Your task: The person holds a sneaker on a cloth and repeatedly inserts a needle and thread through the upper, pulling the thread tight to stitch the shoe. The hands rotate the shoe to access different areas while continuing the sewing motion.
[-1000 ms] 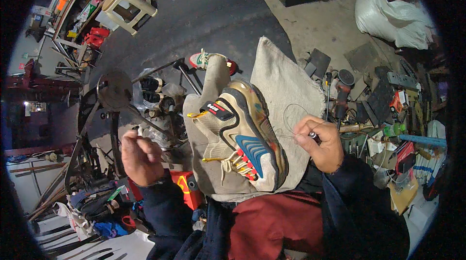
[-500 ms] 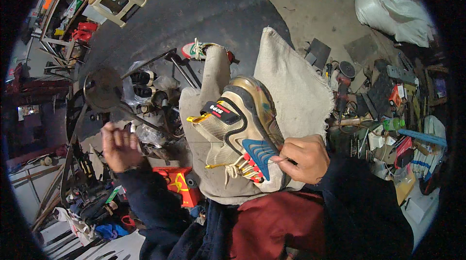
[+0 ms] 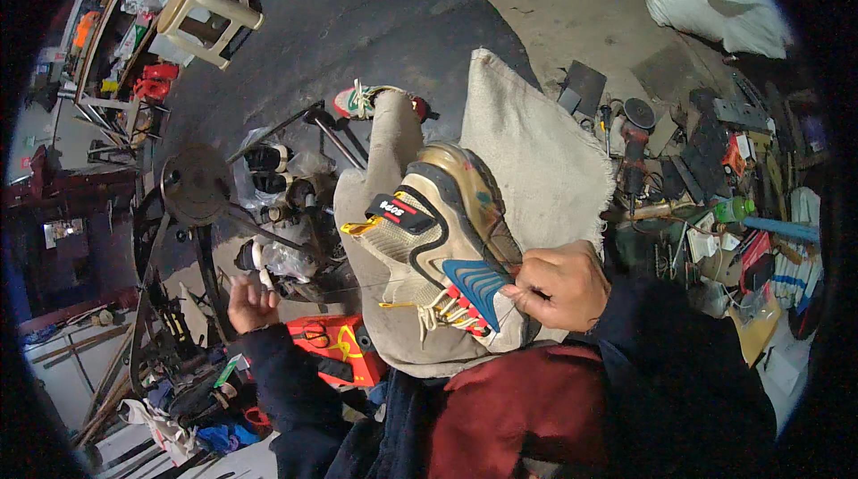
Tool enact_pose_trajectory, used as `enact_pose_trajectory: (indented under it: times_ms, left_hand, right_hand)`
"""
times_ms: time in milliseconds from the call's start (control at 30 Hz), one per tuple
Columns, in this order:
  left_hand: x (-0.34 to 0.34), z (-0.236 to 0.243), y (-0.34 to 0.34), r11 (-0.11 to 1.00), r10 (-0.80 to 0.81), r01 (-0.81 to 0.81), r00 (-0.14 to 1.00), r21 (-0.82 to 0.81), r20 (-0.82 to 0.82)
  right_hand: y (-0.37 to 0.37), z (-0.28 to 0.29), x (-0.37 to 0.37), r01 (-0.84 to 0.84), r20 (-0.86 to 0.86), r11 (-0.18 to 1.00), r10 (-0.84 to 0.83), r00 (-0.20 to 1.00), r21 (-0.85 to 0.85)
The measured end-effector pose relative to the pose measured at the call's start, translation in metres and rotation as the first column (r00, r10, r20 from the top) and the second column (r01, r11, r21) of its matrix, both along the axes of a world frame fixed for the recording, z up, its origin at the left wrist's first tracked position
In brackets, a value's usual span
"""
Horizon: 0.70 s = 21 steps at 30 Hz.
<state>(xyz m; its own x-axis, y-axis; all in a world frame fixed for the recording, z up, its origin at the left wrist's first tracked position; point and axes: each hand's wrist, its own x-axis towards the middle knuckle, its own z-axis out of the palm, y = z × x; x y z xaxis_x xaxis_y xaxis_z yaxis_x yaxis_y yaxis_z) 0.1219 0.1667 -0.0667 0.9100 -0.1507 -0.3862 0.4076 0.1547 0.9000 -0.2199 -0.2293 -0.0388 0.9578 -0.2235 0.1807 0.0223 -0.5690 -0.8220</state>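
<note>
A beige sneaker (image 3: 420, 238) with blue side panel, red lace loops and yellow tabs lies on its side on a light canvas cloth (image 3: 527, 148) over my lap. My right hand (image 3: 559, 287) is closed at the sneaker's front sole edge; what it grips is hidden. My left hand (image 3: 253, 305) is off to the left with fingers curled, and a thin thread runs from it toward the sneaker.
Beyond the cloth is another sneaker (image 3: 353, 102). A metal wheel machine (image 3: 197, 184) and red box (image 3: 326, 340) are left; a plastic stool (image 3: 210, 19) is upper left. An angle grinder (image 3: 635, 148) lies among clutter at right, below a white sack (image 3: 715, 10).
My right hand has moved left and down onto the sneaker's front edge. My left hand swung outward to the left, then came slightly back, its fingers still curled. The view has shifted slightly.
</note>
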Motion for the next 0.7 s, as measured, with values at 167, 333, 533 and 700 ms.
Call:
enact_pose_trajectory:
  times_ms: [167,333,533,700]
  left_hand:
    - [0.011,0.062,-0.002,0.901,-0.258,0.195,0.959,0.387,0.117]
    - [-0.045,0.098,-0.071,0.410,-0.601,-0.059,0.733,0.910,0.319]
    - [-0.147,0.090,-0.169,0.863,-0.504,0.493,0.822,0.114,0.265]
    - [-0.143,0.097,-0.197,0.681,-0.730,0.732,0.675,-0.026,-0.104]
  right_hand:
    - [-0.048,0.001,-0.017,0.263,-0.068,0.874,-0.258,0.964,0.409]
    - [-0.118,-0.006,-0.038,0.660,-0.120,0.712,-0.696,0.708,-0.239]
    - [-0.025,0.002,-0.063,0.210,-0.070,0.944,-0.199,0.978,0.253]
    - [0.002,0.007,-0.055,0.069,-0.041,0.912,-0.057,0.998,0.404]
